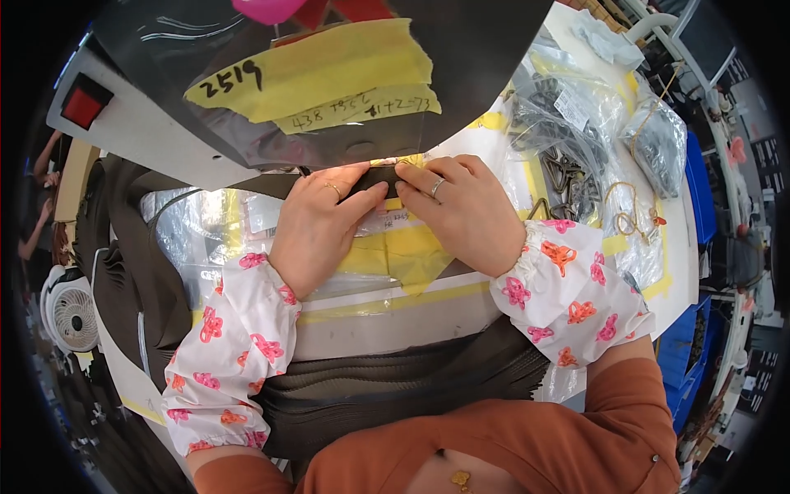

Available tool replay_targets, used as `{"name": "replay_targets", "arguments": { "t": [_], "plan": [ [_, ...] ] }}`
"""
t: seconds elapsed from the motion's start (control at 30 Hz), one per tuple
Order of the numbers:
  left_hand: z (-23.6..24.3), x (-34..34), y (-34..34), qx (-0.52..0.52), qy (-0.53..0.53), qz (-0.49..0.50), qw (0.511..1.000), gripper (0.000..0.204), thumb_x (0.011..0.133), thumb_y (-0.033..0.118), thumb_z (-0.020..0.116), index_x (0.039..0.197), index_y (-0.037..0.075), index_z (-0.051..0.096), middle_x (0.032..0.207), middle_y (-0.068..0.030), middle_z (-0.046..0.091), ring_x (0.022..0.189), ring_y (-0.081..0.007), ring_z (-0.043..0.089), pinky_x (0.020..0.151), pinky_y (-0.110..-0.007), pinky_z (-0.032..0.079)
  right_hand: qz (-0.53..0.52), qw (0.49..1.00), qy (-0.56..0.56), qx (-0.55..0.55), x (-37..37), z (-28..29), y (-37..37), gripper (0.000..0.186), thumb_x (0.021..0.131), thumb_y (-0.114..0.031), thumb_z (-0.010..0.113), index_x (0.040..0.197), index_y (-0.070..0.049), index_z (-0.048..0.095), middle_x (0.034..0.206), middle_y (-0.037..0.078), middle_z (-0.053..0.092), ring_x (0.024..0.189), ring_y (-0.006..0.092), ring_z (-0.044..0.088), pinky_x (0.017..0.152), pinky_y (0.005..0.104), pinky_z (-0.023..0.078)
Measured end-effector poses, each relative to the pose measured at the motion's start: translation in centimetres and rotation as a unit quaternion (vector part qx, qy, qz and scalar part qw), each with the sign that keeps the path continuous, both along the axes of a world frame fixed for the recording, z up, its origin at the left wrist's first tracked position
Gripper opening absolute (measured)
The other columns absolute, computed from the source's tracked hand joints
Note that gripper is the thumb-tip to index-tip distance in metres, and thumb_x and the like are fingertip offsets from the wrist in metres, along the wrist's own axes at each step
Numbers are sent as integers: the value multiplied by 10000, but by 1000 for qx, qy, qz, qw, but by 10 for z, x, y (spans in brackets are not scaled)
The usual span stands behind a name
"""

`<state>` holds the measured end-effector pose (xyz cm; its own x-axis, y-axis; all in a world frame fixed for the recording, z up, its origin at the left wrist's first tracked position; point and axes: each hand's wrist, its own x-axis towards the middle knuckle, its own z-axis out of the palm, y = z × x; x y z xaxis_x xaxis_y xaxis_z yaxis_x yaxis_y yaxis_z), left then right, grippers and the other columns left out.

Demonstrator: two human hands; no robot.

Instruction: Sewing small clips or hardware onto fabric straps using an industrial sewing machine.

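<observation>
A dark brown strap (380, 176) runs under the lower edge of the machine head (485, 74), lit by a small lamp there. My left hand (319, 221), with a ring on it, presses the strap between thumb and fingers. Across from it, my right hand (467, 212), also ringed, grips the strap's other end with thumb and fingertips. The fingertips of both hands are partly hidden beneath the machine's edge. Below the hands, yellow tape (411, 247) and clear plastic cover the worktop.
Long loops of brown strap (136, 288) hang at the left, and a folded stack of straps (403, 375) lies against my body. Metal rings (562, 177) and plastic bags (568, 107) sit at the right. A red switch (85, 101) and a fan (70, 317) are at the left.
</observation>
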<state>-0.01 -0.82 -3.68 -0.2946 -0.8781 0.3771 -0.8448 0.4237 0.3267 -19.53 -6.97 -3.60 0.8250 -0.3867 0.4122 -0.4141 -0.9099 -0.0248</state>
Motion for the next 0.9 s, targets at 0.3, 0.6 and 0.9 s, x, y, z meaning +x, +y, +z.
{"name": "replay_targets", "arguments": {
  "t": [0.3,0.6,0.9],
  "plan": [
    [1,1,-8,-27,6,7,1000,204,732,11,621,936,20,611,1035,-132,602,936,-329,569,831,-380,453,-12,1000,7,7,3,1,-6,249,702,-95,561,943,-61,613,1089,16,581,957,187,541,830,329,412],
    [0,4,-6,-2,15,-3,1000,180,747,16,612,926,10,602,1015,-140,603,926,-332,571,814,-379,461,-14,1000,12,-3,1,0,-4,259,704,-94,561,956,-68,616,1103,13,580,965,183,543,839,332,412],
    [-6,9,-12,2,21,11,1000,178,776,27,589,953,27,608,992,-136,615,898,-316,588,768,-368,477,-30,999,20,0,6,3,-9,277,696,-64,575,970,-74,618,1101,9,590,951,174,544,893,359,374]
  ]
}}
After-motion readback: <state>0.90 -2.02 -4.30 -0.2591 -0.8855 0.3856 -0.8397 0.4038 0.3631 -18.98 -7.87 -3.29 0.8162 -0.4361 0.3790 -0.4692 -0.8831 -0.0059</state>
